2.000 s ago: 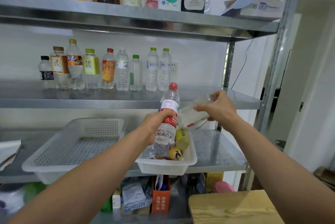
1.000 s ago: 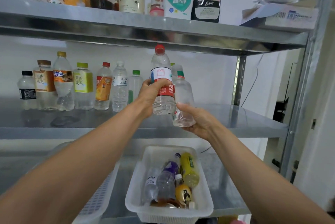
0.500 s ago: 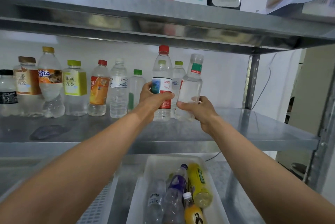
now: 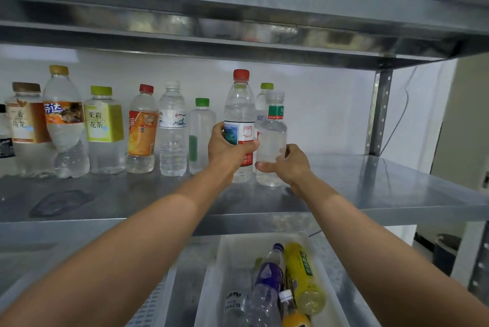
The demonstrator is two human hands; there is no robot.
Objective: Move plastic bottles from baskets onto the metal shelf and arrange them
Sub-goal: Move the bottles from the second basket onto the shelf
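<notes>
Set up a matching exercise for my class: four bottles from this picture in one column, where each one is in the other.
1 red-capped water bottle
2 green-banded clear bottle
3 yellow bottle
4 gold-capped bottle

A lying in the white basket
B in the left hand
C in the right hand
D standing untouched at the metal shelf's left

Pairs: 1-B, 2-C, 3-A, 4-D

Upright, side by side on the metal shelf (image 4: 370, 194): red-capped bottle (image 4: 239, 115) and clear green-labelled bottle (image 4: 272, 136)
</notes>
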